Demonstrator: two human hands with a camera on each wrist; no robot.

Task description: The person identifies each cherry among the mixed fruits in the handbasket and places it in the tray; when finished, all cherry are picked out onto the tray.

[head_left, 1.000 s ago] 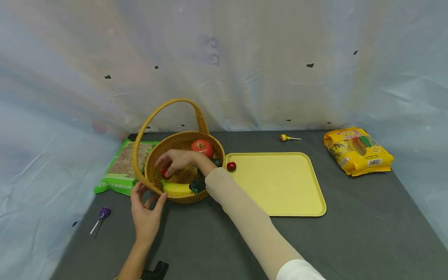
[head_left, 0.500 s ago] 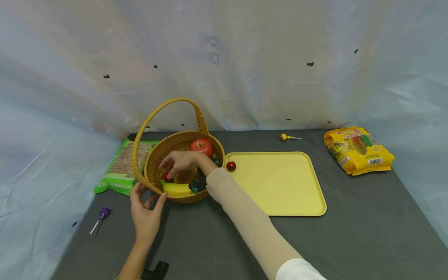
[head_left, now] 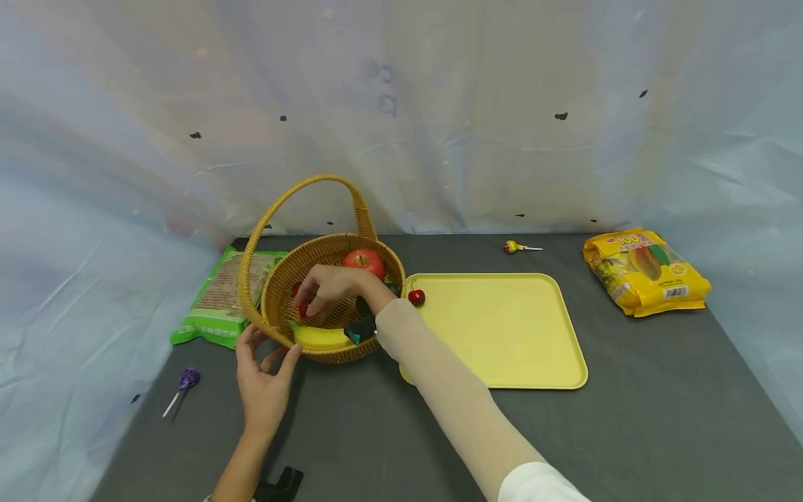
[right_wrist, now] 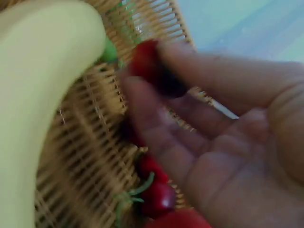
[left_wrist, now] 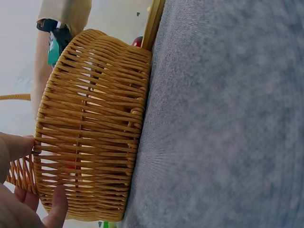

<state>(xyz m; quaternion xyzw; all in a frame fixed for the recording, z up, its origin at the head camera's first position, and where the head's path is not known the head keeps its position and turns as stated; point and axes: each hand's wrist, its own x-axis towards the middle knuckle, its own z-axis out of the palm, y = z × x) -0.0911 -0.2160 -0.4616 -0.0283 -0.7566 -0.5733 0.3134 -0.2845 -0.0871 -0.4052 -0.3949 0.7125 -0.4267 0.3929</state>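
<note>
My right hand (head_left: 332, 287) reaches into a wicker basket (head_left: 335, 358). Thumb and fingertips pinch a red cherry (right_wrist: 146, 61), blurred in the right wrist view. More cherries (right_wrist: 159, 198) with green stems lie in the basket below this hand. A banana (head_left: 323, 339) rests along the near side, and a red apple (head_left: 364, 261) sits at the back right. With thumb and fingers, my left hand (head_left: 263, 390) holds the basket's near-left rim by the handle base; the left wrist view shows its fingers (left_wrist: 58, 206) against the weave.
A yellow tray (head_left: 502, 335) lies right of the basket, with a cherry (head_left: 417, 298) at its left edge. A green bag (head_left: 216, 300) is behind the basket's left side. Lollipops lie left (head_left: 189, 378) and at the back (head_left: 511, 247). A yellow bag (head_left: 646, 272) is far right.
My right hand has shifted slightly to the right inside the basket, the cherry moving with its fingertips. Another red fruit now shows behind the fingers. The left hand keeps its hold.
</note>
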